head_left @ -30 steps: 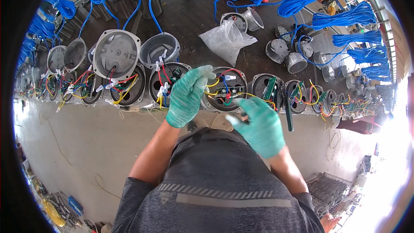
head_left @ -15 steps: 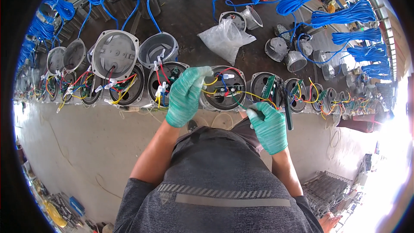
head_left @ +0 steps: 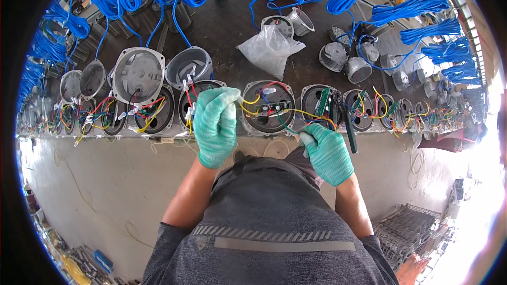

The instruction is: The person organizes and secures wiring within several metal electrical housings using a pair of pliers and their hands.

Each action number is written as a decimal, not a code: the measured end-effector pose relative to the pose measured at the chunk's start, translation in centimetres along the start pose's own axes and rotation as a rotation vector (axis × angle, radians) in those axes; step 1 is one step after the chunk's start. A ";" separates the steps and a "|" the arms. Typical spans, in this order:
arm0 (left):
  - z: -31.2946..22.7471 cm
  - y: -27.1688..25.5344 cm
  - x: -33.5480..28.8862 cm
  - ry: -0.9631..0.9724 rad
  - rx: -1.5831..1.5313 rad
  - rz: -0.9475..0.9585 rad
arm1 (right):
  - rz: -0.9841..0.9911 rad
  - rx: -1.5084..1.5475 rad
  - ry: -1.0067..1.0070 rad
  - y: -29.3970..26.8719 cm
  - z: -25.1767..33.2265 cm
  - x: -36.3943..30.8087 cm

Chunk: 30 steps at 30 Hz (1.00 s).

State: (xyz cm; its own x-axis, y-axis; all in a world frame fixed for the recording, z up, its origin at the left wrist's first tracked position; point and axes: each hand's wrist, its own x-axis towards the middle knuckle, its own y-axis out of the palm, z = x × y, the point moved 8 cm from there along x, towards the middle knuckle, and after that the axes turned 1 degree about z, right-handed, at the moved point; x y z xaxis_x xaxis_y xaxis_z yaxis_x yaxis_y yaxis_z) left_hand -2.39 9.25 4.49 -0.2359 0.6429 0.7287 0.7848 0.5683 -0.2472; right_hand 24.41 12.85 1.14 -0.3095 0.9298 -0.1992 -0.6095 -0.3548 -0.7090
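Observation:
In front of me a round grey metal housing point(head_left: 268, 124) lies open, with a small circuit board and red, blue, yellow and green wires in it. My left hand point(head_left: 215, 129), in a green glove, is closed at the housing's left side, its fingertips pinching the end of a yellow wire point(head_left: 249, 112). A small white tip shows at those fingertips. My right hand point(head_left: 328, 153), also gloved, is closed at the lower right rim. Between its thumb and finger is a green wire point(head_left: 286, 125) that runs back into the housing. A white wire connector point(head_left: 269, 91) rests inside.
Similar housings with wires line the bench edge, including one with a green board point(head_left: 323, 101) and a black-handled tool point(head_left: 347, 129). Behind them lie a plastic bag point(head_left: 271, 50), metal cups point(head_left: 359, 69) and coiled blue cables point(head_left: 417, 5). A wire crate point(head_left: 406, 232) stands at the lower right.
My left hand has moved slightly left and down, away from the housing, with the yellow wire at its fingertips. The right hand still pinches the green wire. The whole view has shifted a little.

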 end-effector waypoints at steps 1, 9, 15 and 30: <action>-0.8 -0.7 0.1 0.013 0.003 -0.034 | -0.077 -0.001 -0.070 -0.5 0.4 -0.1; -2.4 -0.7 -1.7 -0.210 0.076 0.189 | -0.166 -0.068 -0.133 -0.3 1.6 -0.6; -1.2 0.7 -2.1 -0.389 -0.009 0.156 | -0.176 -0.043 -0.172 -0.2 2.4 -0.5; 5.1 16.1 7.5 -0.021 0.445 1.488 | -0.013 -0.134 -0.298 -0.1 2.8 -0.1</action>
State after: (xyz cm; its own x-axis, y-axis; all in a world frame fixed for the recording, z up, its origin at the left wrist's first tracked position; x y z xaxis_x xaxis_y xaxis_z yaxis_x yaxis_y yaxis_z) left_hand 5.56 25.85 2.76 0.5631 0.7506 -0.3457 0.0837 -0.4680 -0.8797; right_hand 22.44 12.48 3.15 -0.5143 0.8576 0.0033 -0.5196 -0.3085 -0.7967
